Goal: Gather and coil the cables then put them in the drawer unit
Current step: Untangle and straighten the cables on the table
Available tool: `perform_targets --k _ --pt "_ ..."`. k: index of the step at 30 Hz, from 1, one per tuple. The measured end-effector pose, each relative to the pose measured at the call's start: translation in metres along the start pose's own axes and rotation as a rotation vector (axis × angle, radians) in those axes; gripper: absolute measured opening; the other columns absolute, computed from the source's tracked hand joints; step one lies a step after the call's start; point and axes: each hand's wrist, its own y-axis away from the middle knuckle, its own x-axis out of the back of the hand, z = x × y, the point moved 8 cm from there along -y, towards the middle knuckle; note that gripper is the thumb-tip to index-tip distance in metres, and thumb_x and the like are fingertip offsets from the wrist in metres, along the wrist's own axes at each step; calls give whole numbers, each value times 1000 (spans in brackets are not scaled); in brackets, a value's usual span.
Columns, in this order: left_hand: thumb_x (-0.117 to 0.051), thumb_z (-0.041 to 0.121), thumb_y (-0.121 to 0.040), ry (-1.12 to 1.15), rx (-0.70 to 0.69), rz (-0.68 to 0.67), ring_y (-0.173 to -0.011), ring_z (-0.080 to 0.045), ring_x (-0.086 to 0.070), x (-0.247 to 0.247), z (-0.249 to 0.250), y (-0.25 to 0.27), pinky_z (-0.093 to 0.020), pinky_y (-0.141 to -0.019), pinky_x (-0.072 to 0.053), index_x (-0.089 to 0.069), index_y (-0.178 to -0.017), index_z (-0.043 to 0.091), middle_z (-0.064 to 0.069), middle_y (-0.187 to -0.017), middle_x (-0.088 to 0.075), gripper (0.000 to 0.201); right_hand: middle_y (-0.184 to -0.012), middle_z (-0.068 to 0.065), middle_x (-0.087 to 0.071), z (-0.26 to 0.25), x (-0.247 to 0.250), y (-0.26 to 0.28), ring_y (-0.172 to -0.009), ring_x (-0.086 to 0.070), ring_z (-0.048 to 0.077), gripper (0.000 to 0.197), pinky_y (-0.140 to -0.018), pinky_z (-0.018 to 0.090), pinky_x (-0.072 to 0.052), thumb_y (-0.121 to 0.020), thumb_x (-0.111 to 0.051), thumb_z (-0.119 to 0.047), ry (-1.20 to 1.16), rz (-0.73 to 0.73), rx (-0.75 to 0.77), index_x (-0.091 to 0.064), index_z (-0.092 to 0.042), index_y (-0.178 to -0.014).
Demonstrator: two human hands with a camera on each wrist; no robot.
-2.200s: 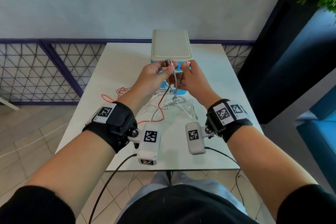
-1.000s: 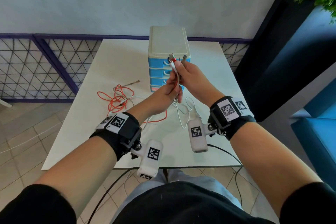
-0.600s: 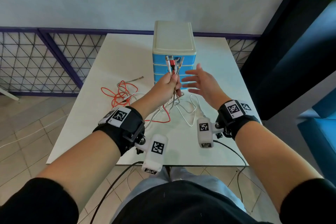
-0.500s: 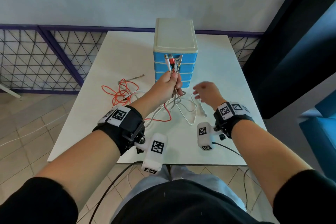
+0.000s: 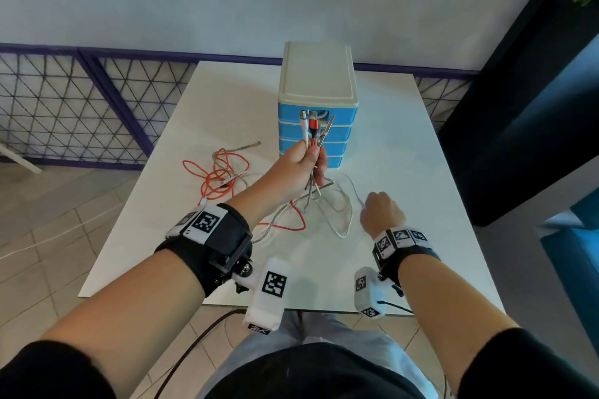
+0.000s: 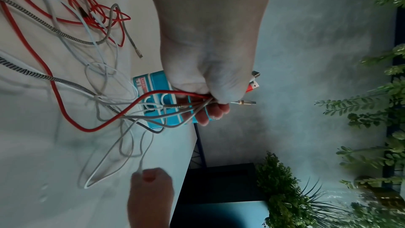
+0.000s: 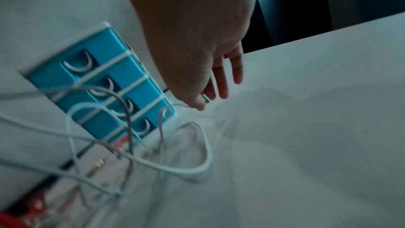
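My left hand (image 5: 308,160) is raised in front of the blue drawer unit (image 5: 317,81) and grips several cable ends upright: a white plug, a red plug (image 5: 313,124) and a braided metal one. The left wrist view shows that hand (image 6: 211,101) closed round the bundle of cables (image 6: 166,108), which trails down to the white table (image 5: 227,107). To the right, my right hand (image 5: 372,206) is low on the table and pinches the end of a white cable (image 5: 348,220). In the right wrist view thumb and forefinger (image 7: 202,100) hold its plug.
A loose heap of red cable (image 5: 215,175) and a braided cable tip (image 5: 251,145) lie on the table's left. The drawer unit's drawers are all closed. Wire fencing lines the left, a dark panel and plants the right. The table edge runs near my wrists.
My right hand let go of the plug bundle, dropped to the table on the right and took the white cable's end. The left hand now holds the bundle alone.
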Motion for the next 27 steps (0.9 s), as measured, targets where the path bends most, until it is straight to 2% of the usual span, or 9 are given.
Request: perform_targets --k 3,6,11,15,17,19,22,25,27 --pt "-27 22 -103 -48 -26 32 -79 -12 -60 3 3 -2 -17 -70 -53 -48 -99 9 2 -84 -61 25 -107 10 -59 -26 48 1 -91 -63 31 16 -80 38 -49 -91 -57 -21 -352 229 178 -62 -8 -98" --pt "-28 23 -103 -76 -56 72 -96 -12 -59 4 6 -8 -18 -77 -51 -48 -97 11 7 -98 -63 24 -96 5 -64 -52 110 14 -88 -64 18 12 -80 31 -50 -92 -58 -20 -738 421 345 -56 -8 -93" --pt "-28 30 -102 -137 -141 167 -103 -5 -55 13 29 -4 -8 -76 -40 -49 -108 21 13 -105 -55 23 -72 0 -68 -98 182 32 -65 -66 3 14 -65 17 -51 -96 -54 -18 -1151 351 446 -51 -5 -93" --pt "-25 32 -102 -148 -218 162 -115 -4 -46 18 45 -3 -20 -95 -32 -49 -123 19 8 -125 -54 33 -70 4 -71 -117 196 35 -65 -71 16 17 -67 30 -57 -97 -53 -26 -1233 274 406 -51 -13 -86" --pt "-26 32 -102 -139 -210 159 -113 -5 -46 22 46 -2 -21 -91 -33 -50 -116 18 6 -122 -54 32 -76 5 -72 -125 194 36 -70 -72 22 19 -71 38 -58 -97 -52 -31 -1224 238 371 -53 -16 -86" --pt "-26 33 -102 -144 -195 129 -112 -7 -46 22 44 -1 -20 -88 -32 -50 -118 17 5 -119 -54 33 -69 5 -67 -134 191 38 -58 -66 14 24 -65 32 -57 -98 -50 -31 -1238 195 361 -54 -9 -89" --pt "-25 33 -102 -117 -228 111 -117 -12 -48 20 44 2 -24 -95 -34 -47 -122 18 5 -117 -53 33 -66 -1 -58 -142 187 42 -44 -53 -5 28 -46 8 -40 -99 -48 -29 -1190 172 330 -55 -2 -97" --pt "-24 33 -102 -64 -262 86 -117 -3 -50 18 44 3 -20 -99 -36 -40 -129 28 9 -122 -53 32 -78 -4 -58 -148 181 43 -62 -54 -1 28 -50 10 -37 -99 -46 -35 -1085 161 341 -56 -9 -100" --pt "-23 31 -102 -54 -284 88 -95 13 -53 17 45 3 -12 -86 -40 -43 -123 27 13 -106 -56 29 -71 -6 -54 -150 177 42 -61 -51 6 28 -51 16 -37 -98 -45 -39 -1067 137 336 -54 -14 -93"
